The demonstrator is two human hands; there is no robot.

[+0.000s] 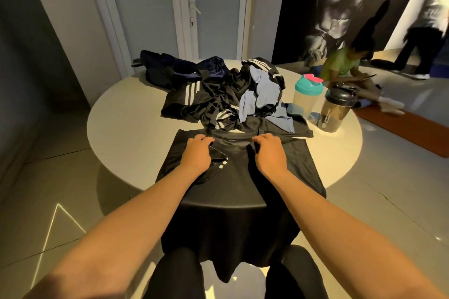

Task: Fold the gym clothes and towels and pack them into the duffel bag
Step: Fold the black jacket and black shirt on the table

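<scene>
A black T-shirt (pixel 233 177) lies spread on the round cream table (pixel 126 128), its lower part hanging over the near edge. My left hand (pixel 195 153) rests on the shirt just left of the collar, fingers curled on the fabric over a folded-in sleeve with white stripes (pixel 222 165). My right hand (pixel 269 150) pinches the cloth right of the collar. Behind the shirt sits a heap of black striped sportswear (pixel 213 99) with a light blue garment (pixel 262 94). A dark navy duffel bag (pixel 170 68) lies at the table's far side.
Two shaker bottles stand at the right of the table: one with a teal lid (pixel 307 97), one with a black lid (pixel 336 109). Beyond the table a person in a green top (pixel 340 65) sits on the floor, and another person (pixel 427 31) stands far right.
</scene>
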